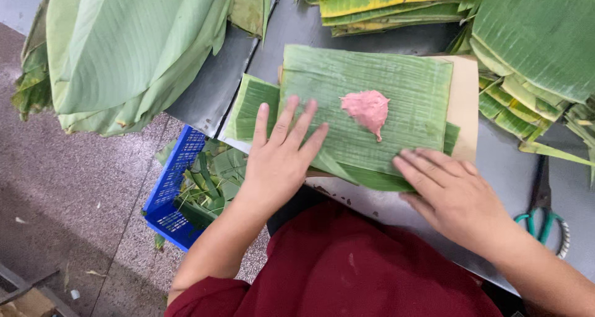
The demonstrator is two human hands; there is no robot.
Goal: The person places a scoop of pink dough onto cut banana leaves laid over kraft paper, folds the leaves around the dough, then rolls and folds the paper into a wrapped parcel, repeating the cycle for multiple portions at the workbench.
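A cut rectangle of green banana leaf (384,100) lies flat on a pale board (465,106), on top of other leaf pieces. A lump of pink paste (367,110) sits near the leaf's middle. My left hand (282,156) presses flat on the leaf's left part, fingers spread. My right hand (449,190) rests on the leaf's near right edge, fingers flat and together. Neither hand grips anything.
Stacks of cut leaves (396,1) lie at the back and at the right (533,57). Large whole leaves (124,50) hang over the table's left. A blue crate (170,193) of leaf scraps stands on the floor. Green-handled scissors (545,215) lie at the right.
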